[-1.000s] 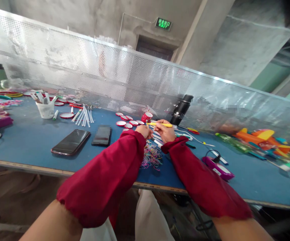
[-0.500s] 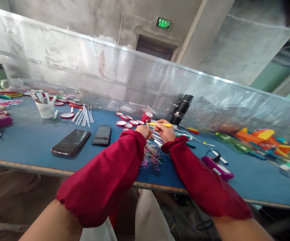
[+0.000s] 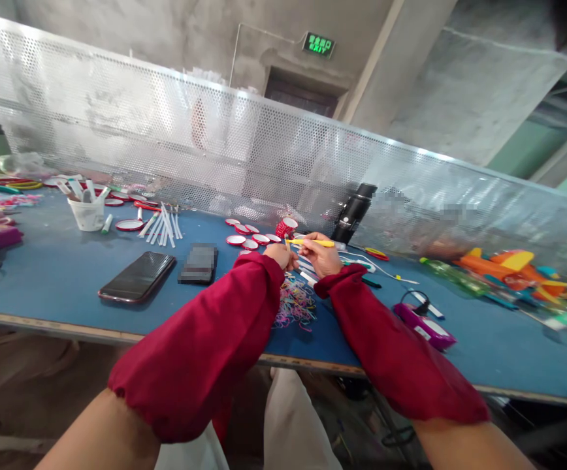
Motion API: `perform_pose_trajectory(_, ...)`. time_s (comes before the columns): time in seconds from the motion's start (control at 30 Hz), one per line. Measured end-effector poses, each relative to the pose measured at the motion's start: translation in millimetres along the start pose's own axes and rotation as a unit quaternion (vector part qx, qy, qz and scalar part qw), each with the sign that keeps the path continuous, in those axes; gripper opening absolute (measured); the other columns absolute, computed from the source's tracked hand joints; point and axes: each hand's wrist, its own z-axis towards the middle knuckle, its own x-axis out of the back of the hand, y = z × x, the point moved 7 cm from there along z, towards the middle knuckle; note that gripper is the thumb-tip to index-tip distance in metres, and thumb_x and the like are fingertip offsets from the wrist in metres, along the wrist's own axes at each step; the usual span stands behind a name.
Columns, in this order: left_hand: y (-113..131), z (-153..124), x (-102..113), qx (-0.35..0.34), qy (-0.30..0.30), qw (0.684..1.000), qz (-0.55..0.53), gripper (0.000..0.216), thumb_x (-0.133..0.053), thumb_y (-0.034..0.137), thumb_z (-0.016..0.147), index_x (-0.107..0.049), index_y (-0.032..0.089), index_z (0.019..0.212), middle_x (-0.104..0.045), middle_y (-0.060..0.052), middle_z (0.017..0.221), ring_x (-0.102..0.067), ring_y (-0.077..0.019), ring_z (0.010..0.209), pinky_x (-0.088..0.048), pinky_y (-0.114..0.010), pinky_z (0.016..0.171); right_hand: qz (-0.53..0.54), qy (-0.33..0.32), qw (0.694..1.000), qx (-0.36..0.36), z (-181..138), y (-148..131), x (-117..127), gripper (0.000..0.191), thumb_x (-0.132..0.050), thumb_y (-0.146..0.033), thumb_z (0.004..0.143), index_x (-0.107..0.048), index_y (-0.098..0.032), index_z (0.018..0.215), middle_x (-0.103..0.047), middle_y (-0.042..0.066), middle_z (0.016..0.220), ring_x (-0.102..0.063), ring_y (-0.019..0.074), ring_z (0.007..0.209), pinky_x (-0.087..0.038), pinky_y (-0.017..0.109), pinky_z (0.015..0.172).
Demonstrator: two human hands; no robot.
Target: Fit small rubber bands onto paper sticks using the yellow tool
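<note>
My right hand [image 3: 323, 253] is closed round a slim yellow pen-like tool [image 3: 315, 243], held almost level with its tip pointing left. Close beside it, my left hand [image 3: 280, 256] pinches a small pale stick [image 3: 287, 245] that stands up from the fingers. The tool's tip meets or nearly meets that stick; I cannot tell which. Below the hands lies a heap of thin coloured strings [image 3: 296, 303]. Several white strips [image 3: 307, 278] lie just under the right hand. Red-rimmed white discs [image 3: 236, 240] and a red patterned roll [image 3: 286, 226] are behind the left hand.
On the left are a phone [image 3: 137, 277], a dark flat device [image 3: 198, 264], white sticks [image 3: 164, 226] and a cup of markers [image 3: 86, 212]. A black bottle [image 3: 355, 214] leans by the perforated metal screen [image 3: 283, 153]. A purple box [image 3: 425, 328] and orange toy [image 3: 496, 267] are on the right.
The view has shifted very slightly. Both hands keep nearly the same pose, with the yellow tool still against or near the pale stick.
</note>
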Motion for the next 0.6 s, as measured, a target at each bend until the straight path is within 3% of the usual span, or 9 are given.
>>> perform_pose_trajectory(0.17, -6.6, 0.9, 1.5, 0.039, 0.015, 0.995, -0.092, 0.025, -0.038, 0.013, 0.092, -0.062, 0.007, 0.096, -0.068, -0.008, 0.083, -0.042, -0.0029, 0.046, -0.037, -0.016, 0.051, 0.013, 0.004, 1.000, 0.017, 1.6, -2.3, 2.7, 0.023, -0.081, -0.031, 0.063, -0.062, -0.021, 0.072, -0.057, -0.006, 0.059, -0.052, 0.0081, 0.052, -0.048, 0.024, 0.056)
perform_pose_trajectory(0.4, -6.1, -0.5, -0.7, 0.048, 0.008, 0.992, -0.117, 0.023, -0.040, 0.012, 0.092, -0.061, 0.006, 0.098, -0.067, -0.010, 0.087, -0.040, -0.0025, 0.046, -0.031, -0.016, 0.047, 0.013, 0.001, 1.000, -0.013, -0.4, 2.7, -0.1, 0.022, -0.080, -0.030, 0.064, -0.063, -0.021, 0.074, -0.059, -0.005, 0.060, -0.052, 0.0078, 0.053, -0.048, 0.023, 0.056)
perform_pose_trajectory(0.6, -9.4, 4.2, -1.3, 0.042, 0.013, 0.990, -0.131, 0.025, -0.037, 0.012, 0.093, -0.061, 0.006, 0.096, -0.067, -0.009, 0.086, -0.040, -0.0030, 0.046, -0.032, -0.017, 0.048, 0.023, -0.005, 1.000, 0.007, 1.4, -0.6, 2.2, 0.023, -0.081, -0.030, 0.064, -0.062, -0.020, 0.073, -0.057, -0.005, 0.059, -0.052, 0.0077, 0.054, -0.048, 0.023, 0.057)
